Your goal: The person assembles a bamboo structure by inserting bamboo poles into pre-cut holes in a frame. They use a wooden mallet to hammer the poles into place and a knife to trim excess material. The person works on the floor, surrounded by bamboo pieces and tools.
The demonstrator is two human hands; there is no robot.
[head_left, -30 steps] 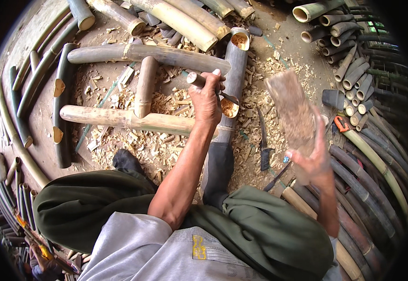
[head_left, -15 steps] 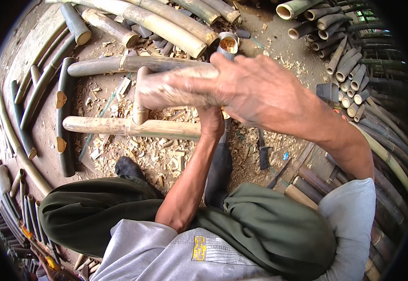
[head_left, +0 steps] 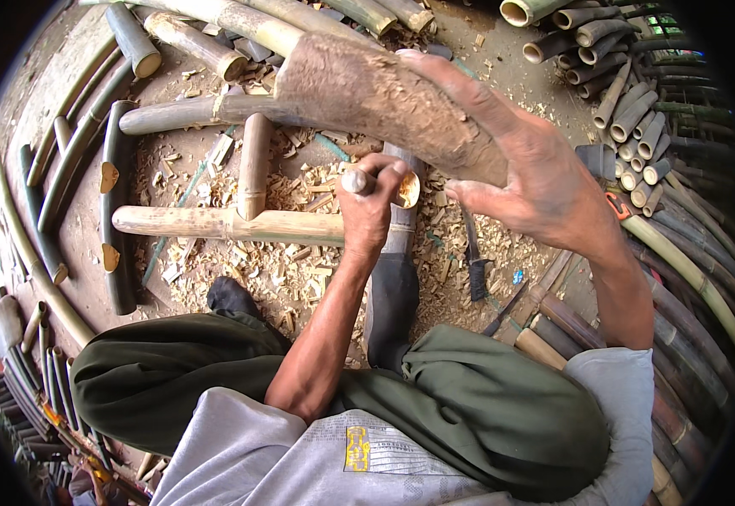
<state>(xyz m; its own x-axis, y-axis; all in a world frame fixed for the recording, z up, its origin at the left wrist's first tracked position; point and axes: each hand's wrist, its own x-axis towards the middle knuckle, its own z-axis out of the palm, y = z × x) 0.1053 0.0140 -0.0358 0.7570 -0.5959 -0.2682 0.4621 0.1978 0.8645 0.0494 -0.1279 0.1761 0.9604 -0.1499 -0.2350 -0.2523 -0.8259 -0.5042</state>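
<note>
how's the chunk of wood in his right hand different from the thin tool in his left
The wooden block in the right hand is thick, rough and brownish, raised in the air; the chisel-like handle in the left hand is slim, smooth and pale. The block shows nearly full length, while the handle is mostly hidden in the fist, set at the end of the dark bamboo tube. Both are gripped firmly.

Left hand [head_left: 374,211]: my fingers closed round chisel handle [head_left: 357,180], set at bamboo tube mouth [head_left: 408,191]. Right hand [head_left: 545,181]: grips wooden mallet [head_left: 384,97], raised above. Bamboo frame [head_left: 232,223], shavings [head_left: 291,270] on floor.
</note>
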